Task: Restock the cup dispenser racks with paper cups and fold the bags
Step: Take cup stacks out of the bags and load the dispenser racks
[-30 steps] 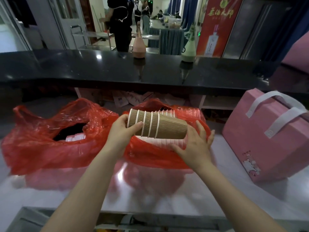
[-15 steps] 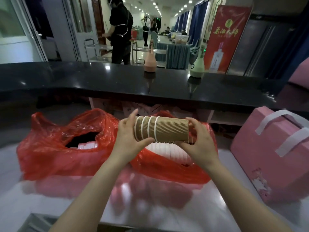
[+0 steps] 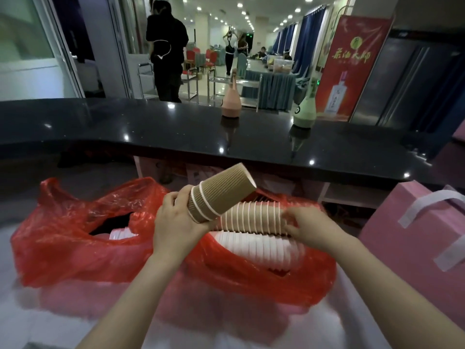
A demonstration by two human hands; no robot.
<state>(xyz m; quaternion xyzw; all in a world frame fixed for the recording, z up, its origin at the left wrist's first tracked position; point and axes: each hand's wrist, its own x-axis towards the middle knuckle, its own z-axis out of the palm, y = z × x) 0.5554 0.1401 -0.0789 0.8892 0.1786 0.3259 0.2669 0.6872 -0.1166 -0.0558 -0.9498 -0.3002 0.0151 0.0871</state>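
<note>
**Short cup stack tilted up, long stack lying in the bag**

Gripping a short stack of brown ribbed cups [image 3: 221, 192] in the left hand [image 3: 176, 222], fingers wrapped around the rim end. Pointing its long axis up and to the right, closed base highest and farthest from the camera, rims low and to the left against the palm. Holding it above the right red bag [image 3: 264, 278], clear of the worktop [image 3: 37, 311].

Closing the right hand [image 3: 304, 227] on the right end of a long cup stack [image 3: 251, 217], fingers curled over it. Lying nearly level, long axis running left to right, inside the bag's open mouth, just above a white cup stack [image 3: 256, 248] lying the same way.

Sitting to the left, a second red bag [image 3: 63, 243], open, with white cups showing inside. Standing at the far right, a pink box [image 3: 402, 248].
</note>
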